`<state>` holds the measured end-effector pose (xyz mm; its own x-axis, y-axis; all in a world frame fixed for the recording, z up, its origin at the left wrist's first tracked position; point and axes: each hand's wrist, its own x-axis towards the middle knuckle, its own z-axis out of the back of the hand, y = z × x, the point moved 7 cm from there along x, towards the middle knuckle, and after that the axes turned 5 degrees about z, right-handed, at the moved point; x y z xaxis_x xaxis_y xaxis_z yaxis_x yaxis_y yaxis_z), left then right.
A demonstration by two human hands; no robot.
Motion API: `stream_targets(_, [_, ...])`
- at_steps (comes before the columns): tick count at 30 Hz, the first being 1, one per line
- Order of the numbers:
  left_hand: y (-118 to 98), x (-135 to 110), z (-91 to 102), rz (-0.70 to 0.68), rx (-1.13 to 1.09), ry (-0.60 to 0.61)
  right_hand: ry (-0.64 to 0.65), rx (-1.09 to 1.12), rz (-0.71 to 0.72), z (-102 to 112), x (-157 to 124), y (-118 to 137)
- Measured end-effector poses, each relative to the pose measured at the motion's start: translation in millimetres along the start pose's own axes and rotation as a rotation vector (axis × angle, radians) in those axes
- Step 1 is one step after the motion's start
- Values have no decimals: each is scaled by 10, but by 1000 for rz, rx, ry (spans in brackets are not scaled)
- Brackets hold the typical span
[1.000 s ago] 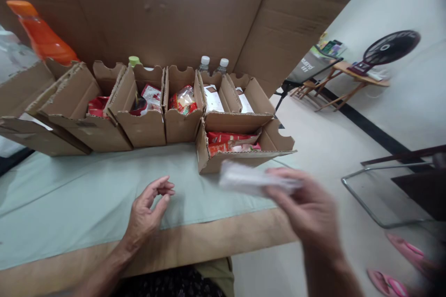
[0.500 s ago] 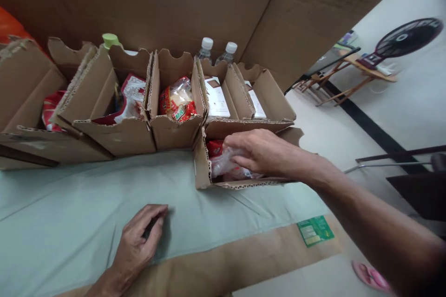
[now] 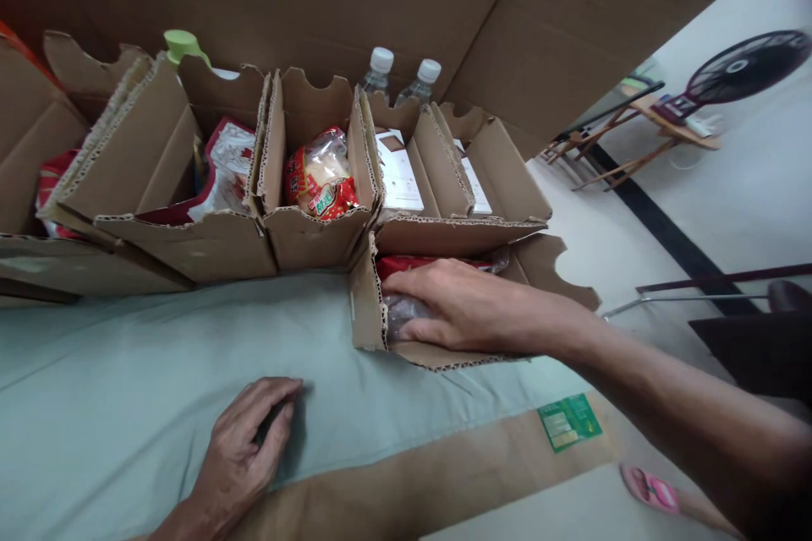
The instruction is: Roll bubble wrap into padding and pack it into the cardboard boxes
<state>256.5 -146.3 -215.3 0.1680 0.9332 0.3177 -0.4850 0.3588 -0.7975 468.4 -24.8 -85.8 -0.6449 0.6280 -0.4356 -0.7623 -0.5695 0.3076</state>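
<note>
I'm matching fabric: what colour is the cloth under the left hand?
The cloth is pale bluish green, best seen in the head view.

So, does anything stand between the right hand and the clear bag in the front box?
Nothing visible does: the right hand touches the clear bag directly, inside the front box. The red pack lies on the far side, not between them.

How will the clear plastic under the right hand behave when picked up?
The clear plastic will probably flop, as it looks like thin, see-through film. It may be slippery: what shows beside the right hand has a sheen. If pushed, it seems unlikely to go far, with the cardboard box walls around it.
</note>
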Motion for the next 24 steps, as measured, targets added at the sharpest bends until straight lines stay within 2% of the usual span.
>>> stream_targets(2, [1,-6,-11,2,2,6,-11,45,-7,31,-63,-59])
stream_targets(5, [5,-14,-29,5,7,22,-19,-75,-61,35,-73,-117])
stream_targets(10, [10,-5,-19,2,11,25,108,-241,-64,-130,95,-42])
stream_targets(12, [17,-5,-16,7,12,23,75,-230,-27,-110,89,-29])
stream_targets(13, [21,-7,-17,11,11,23,17,-196,1,-62,43,-27])
stream_targets(14, [24,-11,-16,16,7,21,-74,-150,22,12,-41,-35])
stream_targets(16, [23,-23,-5,32,-3,17,-353,-48,9,204,-344,-89])
stream_targets(18, [7,-39,34,60,2,11,-727,17,-133,345,-839,-219])
stream_targets(19, [-12,-47,66,73,7,7,-921,48,-246,342,-1138,-304])
stream_targets(20, [-40,-52,101,82,11,8,-1108,84,-374,274,-1447,-394])
stream_targets(22, [-115,-47,157,94,14,36,-1416,212,-580,-45,-1972,-575])
stream_targets(23, [-149,-32,162,106,11,64,-1516,301,-636,-258,-2139,-671])
stream_targets(24, [-176,-8,147,126,4,97,-1560,396,-662,-476,-2225,-774])
